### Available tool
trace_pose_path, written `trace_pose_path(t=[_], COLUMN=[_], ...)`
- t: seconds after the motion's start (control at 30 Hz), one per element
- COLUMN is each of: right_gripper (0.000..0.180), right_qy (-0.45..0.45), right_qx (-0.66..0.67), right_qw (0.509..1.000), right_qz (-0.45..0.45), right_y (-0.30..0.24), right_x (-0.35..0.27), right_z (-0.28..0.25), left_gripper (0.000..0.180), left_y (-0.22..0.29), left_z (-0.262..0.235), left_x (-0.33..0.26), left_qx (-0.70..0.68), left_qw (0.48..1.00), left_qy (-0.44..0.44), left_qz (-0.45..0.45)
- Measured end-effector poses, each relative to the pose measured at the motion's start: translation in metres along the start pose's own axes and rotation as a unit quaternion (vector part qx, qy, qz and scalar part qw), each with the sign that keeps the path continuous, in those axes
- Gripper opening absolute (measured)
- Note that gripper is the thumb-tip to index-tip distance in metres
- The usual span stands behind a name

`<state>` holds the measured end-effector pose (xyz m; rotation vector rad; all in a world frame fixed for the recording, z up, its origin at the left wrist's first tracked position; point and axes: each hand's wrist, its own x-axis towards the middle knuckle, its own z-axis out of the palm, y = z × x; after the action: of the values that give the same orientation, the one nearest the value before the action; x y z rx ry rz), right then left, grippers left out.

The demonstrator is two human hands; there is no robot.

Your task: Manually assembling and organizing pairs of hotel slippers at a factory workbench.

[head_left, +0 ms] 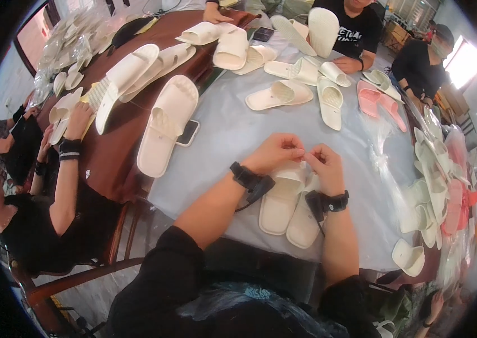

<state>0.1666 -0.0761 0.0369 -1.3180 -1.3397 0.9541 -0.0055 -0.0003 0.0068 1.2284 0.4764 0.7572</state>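
Note:
A pair of cream open-toed slippers lies side by side on the plastic-covered table right in front of me. Above their far ends, my left hand and my right hand meet, thumbs and fingertips pinched together. Whatever is between the fingertips is too small to make out. Part of the right slipper is hidden by my right hand and the black device on that wrist. Another black device is strapped to my left wrist.
A large cream slipper and a phone lie to the left. Several cream slippers and a pink pair are farther back. Clear plastic bags lie right, near piled slippers. Other people sit around the tables; one handles a slipper at left.

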Motion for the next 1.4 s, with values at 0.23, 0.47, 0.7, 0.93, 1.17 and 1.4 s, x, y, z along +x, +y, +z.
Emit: trace_pose_path(t=[0.23,0.47,0.7,0.93,1.17,1.4], right_gripper=[0.012,0.020,0.052,0.082,0.089,0.087], right_qy=[0.049,0.067,-0.093,-0.009,0.222,0.488], right_qx=[0.046,-0.242,-0.514,-0.507,-0.500,-0.561], right_qw=[0.997,0.959,0.844,0.858,0.828,0.659], right_qz=[-0.022,-0.133,-0.124,-0.081,-0.126,-0.116], right_y=[-0.001,-0.057,-0.029,0.011,-0.005,-0.034], right_x=[0.002,-0.069,-0.117,-0.094,-0.094,-0.072], right_z=[-0.015,-0.038,0.004,0.009,-0.104,-0.398], left_gripper=[0.010,0.012,0.015,0.016,0.011,0.010], left_y=[0.002,0.065,0.152,0.079,0.022,0.032], left_z=[-0.007,-0.026,0.011,0.046,0.049,0.066], left_x=[0.002,-0.019,-0.122,-0.169,-0.197,-0.187], left_qx=[-0.073,-0.090,0.170,0.225,0.204,0.163], left_qw=[0.995,0.914,0.720,0.876,0.952,0.966], left_qy=[0.067,0.203,0.263,0.188,0.140,0.160], left_qz=[-0.003,0.339,0.620,0.382,0.179,0.124])
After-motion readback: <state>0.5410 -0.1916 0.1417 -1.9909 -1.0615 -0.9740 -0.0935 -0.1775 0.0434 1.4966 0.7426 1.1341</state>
